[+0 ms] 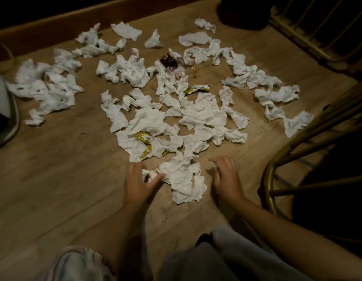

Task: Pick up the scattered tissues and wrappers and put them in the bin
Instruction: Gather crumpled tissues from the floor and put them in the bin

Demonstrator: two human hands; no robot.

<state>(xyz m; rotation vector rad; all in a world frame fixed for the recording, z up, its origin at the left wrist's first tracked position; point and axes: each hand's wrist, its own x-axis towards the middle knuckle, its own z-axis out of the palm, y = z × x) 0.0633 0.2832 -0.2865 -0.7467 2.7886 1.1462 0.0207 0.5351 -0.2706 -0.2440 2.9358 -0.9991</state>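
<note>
Several crumpled white tissues (198,114) lie scattered over the wooden floor (64,169). Among them are yellow wrappers (144,137) (196,89) and a dark brown wrapper (168,60). My left hand (138,182) lies low on the floor, its fingers and thumb curled round a small tissue (148,173). My right hand (226,177) is on the other side of the nearest tissue clump (184,177), and it holds a small crumpled piece (214,169) under its fingers.
A white rounded object (3,110) stands at the left edge. A metal chair frame (297,142) stands at the right, with a railing (318,33) behind it. A dark round object (245,13) sits at the top. A wooden skirting board (74,19) borders the far side.
</note>
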